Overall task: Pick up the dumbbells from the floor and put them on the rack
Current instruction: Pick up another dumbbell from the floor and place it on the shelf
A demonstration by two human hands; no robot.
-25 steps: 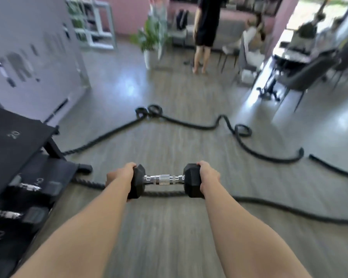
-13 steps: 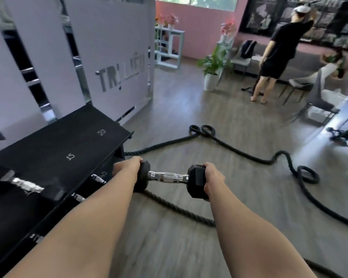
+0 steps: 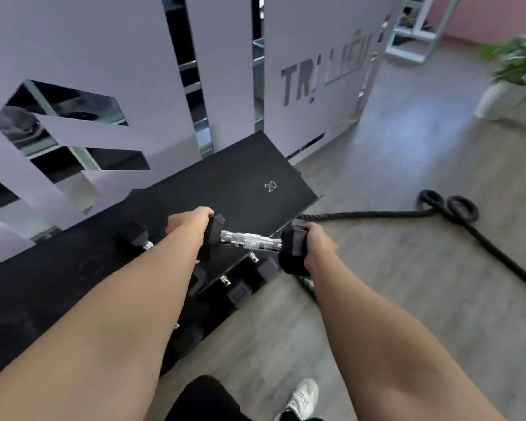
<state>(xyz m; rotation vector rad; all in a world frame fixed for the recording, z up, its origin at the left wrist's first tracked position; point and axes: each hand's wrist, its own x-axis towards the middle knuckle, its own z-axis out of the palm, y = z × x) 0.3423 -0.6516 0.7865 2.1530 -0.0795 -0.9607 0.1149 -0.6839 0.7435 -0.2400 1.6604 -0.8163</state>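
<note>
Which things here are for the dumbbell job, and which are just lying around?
For the job: dumbbell, left hand, right hand, rack.
Just lying around: rope, potted plant, white shelf.

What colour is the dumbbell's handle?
Shiny silver metal handle, between black ends; head view.

Black-headed dumbbell with knurled chrome handle; black rack.

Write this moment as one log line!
carrying | both hands grip dumbbell ends | above rack | not yet placed
</note>
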